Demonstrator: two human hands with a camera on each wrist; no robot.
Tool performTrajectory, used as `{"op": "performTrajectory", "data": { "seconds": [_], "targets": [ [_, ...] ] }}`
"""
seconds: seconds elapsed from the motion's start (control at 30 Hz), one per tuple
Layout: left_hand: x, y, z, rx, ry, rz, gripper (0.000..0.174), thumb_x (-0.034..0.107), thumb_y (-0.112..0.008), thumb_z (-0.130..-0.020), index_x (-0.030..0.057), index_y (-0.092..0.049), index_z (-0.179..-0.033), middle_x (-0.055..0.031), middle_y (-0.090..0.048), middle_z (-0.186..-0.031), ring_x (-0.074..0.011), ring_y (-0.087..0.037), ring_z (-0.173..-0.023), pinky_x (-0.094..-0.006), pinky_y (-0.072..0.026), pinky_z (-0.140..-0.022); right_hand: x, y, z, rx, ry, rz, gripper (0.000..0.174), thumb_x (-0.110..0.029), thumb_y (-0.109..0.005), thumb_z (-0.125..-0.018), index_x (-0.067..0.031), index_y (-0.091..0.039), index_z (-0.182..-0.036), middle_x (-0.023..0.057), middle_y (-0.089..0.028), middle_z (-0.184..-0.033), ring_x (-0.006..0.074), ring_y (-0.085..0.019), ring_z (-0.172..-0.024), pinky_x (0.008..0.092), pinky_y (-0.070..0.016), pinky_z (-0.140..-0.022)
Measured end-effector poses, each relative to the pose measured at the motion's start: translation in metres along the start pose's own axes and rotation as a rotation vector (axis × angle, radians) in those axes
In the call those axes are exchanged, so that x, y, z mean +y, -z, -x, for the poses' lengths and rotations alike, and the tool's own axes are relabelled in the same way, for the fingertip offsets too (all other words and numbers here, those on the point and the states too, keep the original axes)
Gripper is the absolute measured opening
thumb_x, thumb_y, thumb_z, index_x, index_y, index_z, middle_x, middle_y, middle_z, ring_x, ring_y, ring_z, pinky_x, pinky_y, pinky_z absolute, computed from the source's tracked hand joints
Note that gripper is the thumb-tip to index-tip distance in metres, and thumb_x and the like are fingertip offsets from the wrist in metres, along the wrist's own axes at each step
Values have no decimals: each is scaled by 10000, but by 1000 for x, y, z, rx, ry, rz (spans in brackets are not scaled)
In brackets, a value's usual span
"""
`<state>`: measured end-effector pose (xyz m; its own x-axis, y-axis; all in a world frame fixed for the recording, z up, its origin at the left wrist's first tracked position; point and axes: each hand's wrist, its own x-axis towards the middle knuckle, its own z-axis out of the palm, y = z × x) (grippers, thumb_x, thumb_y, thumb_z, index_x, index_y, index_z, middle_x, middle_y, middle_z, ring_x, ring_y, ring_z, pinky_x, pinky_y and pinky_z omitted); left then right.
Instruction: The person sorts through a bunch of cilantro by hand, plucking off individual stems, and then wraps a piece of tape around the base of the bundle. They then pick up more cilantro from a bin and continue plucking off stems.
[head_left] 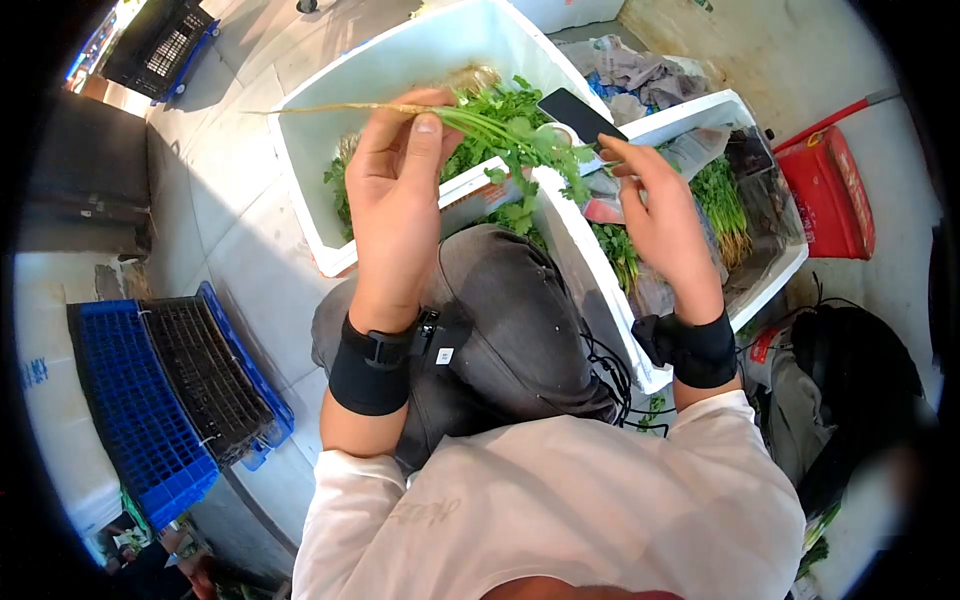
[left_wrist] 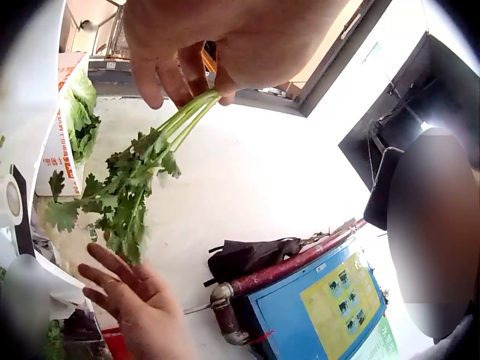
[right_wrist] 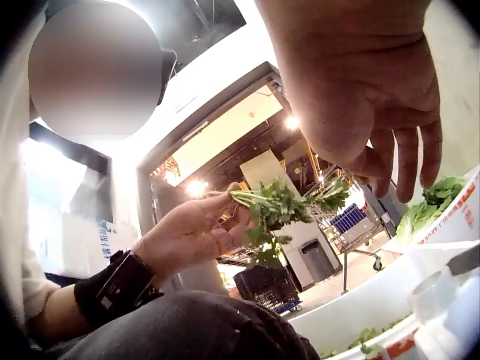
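In the head view my left hand (head_left: 395, 190) pinches a coriander plant (head_left: 485, 128) between thumb and fingers. Its long pale root points left and its leafy end hangs to the right. Green stems run down from the left hand (left_wrist: 232, 37) to loose leaves (left_wrist: 131, 180) in the left wrist view. Close to the leaf tips is my right hand (head_left: 665, 215), its fingers spread and loosely bent, holding nothing. More coriander (head_left: 500, 100) lies in a white foam box (head_left: 330, 120) just beyond the hands.
A dark phone (head_left: 580, 115) lies at the rim of the foam box. To the right, a second foam box (head_left: 775, 285) holds bunches of greens (head_left: 720, 205) and plastic wrapping. Beyond it stands a red bin (head_left: 830, 190). Blue and black crates (head_left: 150, 400) stand at the left.
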<state>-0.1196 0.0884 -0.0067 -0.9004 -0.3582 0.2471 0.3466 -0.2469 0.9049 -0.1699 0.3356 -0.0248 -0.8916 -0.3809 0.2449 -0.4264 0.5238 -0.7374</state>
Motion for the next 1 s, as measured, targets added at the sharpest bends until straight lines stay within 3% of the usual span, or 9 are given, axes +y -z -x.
{"op": "performTrajectory", "data": {
  "seconds": [0.23,0.4,0.47,0.53,0.6,0.7,0.73,0.83,1.0],
  "targets": [
    [-7,-9,-4,-128,115,247,232,152,-483,-1081,47,-553,-1276,-168,-594,-1347,-325,-583,-1267,-447,-490,-1083,5,13,3,144,60,-31,404,38,-522,-934,-51,-612,-1317,165,-685,-1102,282,-675,-903,363,-540,-811],
    [-19,-14,-9,-156,175,458,226,166,-443,-1094,89,-542,-1281,-195,-575,-1374,-387,-545,-1315,-531,-455,-1120,32,25,29,164,-128,-21,440,26,-548,-933,-75,-591,-1360,149,-687,-1132,265,-678,-925,356,-543,-819],
    [-27,-17,-10,-211,134,496,214,172,-423,-1100,108,-531,-1273,-184,-584,-1353,-378,-551,-1306,-564,-433,-1127,54,34,39,145,-188,38,439,-4,-565,-934,-77,-583,-1367,163,-690,-1131,288,-685,-936,372,-545,-822],
    [-28,-16,-14,-310,100,407,217,189,-402,-1106,120,-495,-1290,-112,-620,-1163,-300,-607,-1191,-554,-436,-1121,71,45,60,124,-305,100,440,-35,-582,-936,-79,-576,-1373,176,-694,-1130,311,-692,-946,388,-546,-826],
    [-17,-32,-9,-291,69,437,221,160,-407,-1105,78,-514,-1280,-61,-582,-1028,-222,-605,-1011,-443,-486,-1015,96,55,74,2,-342,210,440,-108,-610,-938,-71,-566,-1374,212,-703,-1102,374,-688,-980,431,-538,-846],
    [-11,-43,4,-326,82,342,272,207,-388,-1116,50,-461,-1326,-20,-503,-954,-146,-521,-884,-394,-476,-950,140,56,96,-157,-421,238,416,-134,-615,-935,-50,-578,-1341,235,-706,-1067,408,-670,-1008,452,-526,-864],
    [-8,-49,11,-335,103,337,272,207,-388,-1116,50,-461,-1326,-20,-503,-954,-146,-521,-884,-394,-476,-950,155,53,101,-288,-439,256,409,-129,-616,-933,-45,-582,-1332,235,-707,-1067,406,-671,-1005,449,-526,-862],
    [0,-70,28,-248,222,157,296,236,-383,-1123,12,-468,-1297,15,-381,-889,-94,-360,-764,-276,-376,-747,202,35,108,-444,-495,156,384,-108,-647,-904,-36,-622,-1280,229,-712,-1054,383,-682,-981,451,-530,-863],
    [-20,-77,31,-261,218,238,247,239,-395,-1123,37,-496,-1223,-23,-449,-921,-142,-438,-830,-338,-421,-829,247,-9,114,-542,-366,154,431,-53,-737,-813,-58,-665,-1238,194,-664,-1143,360,-650,-1047,455,-524,-903]
  ]
}}
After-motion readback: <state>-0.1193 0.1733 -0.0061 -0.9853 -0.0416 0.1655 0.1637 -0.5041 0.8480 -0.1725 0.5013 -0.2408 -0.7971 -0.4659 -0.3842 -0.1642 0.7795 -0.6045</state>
